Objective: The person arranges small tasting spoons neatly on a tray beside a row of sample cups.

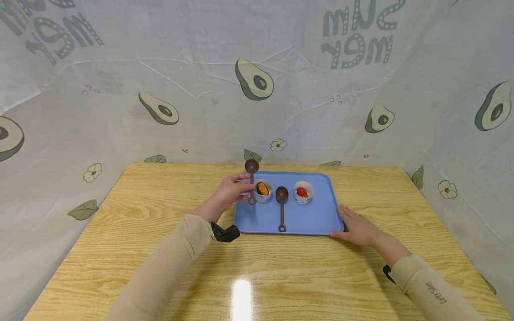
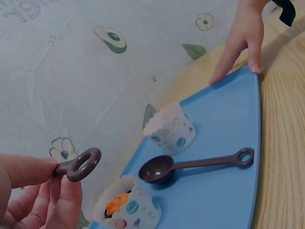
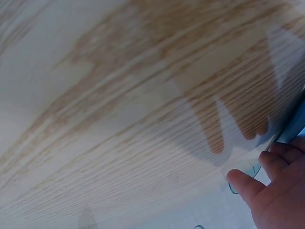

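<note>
My left hand (image 1: 232, 191) pinches a brown measuring scoop (image 1: 251, 167) by its handle, its bowl upward, over the left part of a blue tray (image 1: 257, 221). In the left wrist view, thumb and fingers grip it just short of the ring end. Close beside it stands a patterned paper cup (image 1: 263, 196) with an orange-topped sushi piece (image 1: 263, 188) inside. A second brown scoop (image 1: 282, 209) lies on the tray's middle. Right of that is another paper cup (image 1: 303, 199) with a red piece (image 1: 302, 192). My right hand (image 1: 358, 227) rests its fingers and thumb against the tray's right front corner.
The tray lies on a wood-grain table (image 1: 297, 276). Behind and on both sides hangs a pale curtain (image 1: 201, 80) printed with avocados and leaves. Black wrist devices (image 1: 225, 232) sit on the forearms.
</note>
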Tool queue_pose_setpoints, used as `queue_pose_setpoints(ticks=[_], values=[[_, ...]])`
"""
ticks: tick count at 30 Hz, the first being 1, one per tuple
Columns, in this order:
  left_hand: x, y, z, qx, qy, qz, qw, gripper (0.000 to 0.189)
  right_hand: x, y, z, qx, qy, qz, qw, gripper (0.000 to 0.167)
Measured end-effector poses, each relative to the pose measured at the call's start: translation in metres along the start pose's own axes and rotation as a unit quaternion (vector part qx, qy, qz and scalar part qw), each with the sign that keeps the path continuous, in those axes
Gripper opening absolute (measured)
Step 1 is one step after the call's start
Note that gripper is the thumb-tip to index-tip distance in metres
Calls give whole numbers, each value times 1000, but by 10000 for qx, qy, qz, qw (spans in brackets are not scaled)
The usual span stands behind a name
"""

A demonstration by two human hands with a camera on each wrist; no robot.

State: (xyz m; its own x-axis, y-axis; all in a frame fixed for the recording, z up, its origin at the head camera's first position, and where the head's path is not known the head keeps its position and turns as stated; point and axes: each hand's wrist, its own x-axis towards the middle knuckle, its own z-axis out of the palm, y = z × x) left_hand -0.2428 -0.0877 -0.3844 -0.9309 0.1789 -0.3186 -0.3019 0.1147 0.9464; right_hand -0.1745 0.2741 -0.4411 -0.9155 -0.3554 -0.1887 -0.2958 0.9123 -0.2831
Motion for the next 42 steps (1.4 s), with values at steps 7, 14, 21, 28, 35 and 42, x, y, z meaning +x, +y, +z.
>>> queue_pose_setpoints(ticks=[7, 14, 21, 28, 35, 42], values=[[-3, 3, 8, 68, -53, -35, 10000, 46, 0, 0, 0, -9, -2, -7, 10000, 93], [-3, 3, 16, -6, -194, -38, 9998, 45, 0, 0, 0, -13, -21, 5, 10000, 93], [-3, 2, 25, -103, -301, 58, 9995, 44, 1, 1, -1, -15, -75, 19, 10000, 93], [-1, -2, 33, -157, -349, 144, 9992, 41, 1, 4, -4, 104, -276, 8, 9996, 92], [-2, 1, 46, -332, -374, 103, 9987, 43, 0, 2, -7, 131, -361, -36, 9993, 89], [0, 3, 62, -287, -420, 57, 9987, 44, -1, 3, -10, 181, -407, -61, 9990, 87]])
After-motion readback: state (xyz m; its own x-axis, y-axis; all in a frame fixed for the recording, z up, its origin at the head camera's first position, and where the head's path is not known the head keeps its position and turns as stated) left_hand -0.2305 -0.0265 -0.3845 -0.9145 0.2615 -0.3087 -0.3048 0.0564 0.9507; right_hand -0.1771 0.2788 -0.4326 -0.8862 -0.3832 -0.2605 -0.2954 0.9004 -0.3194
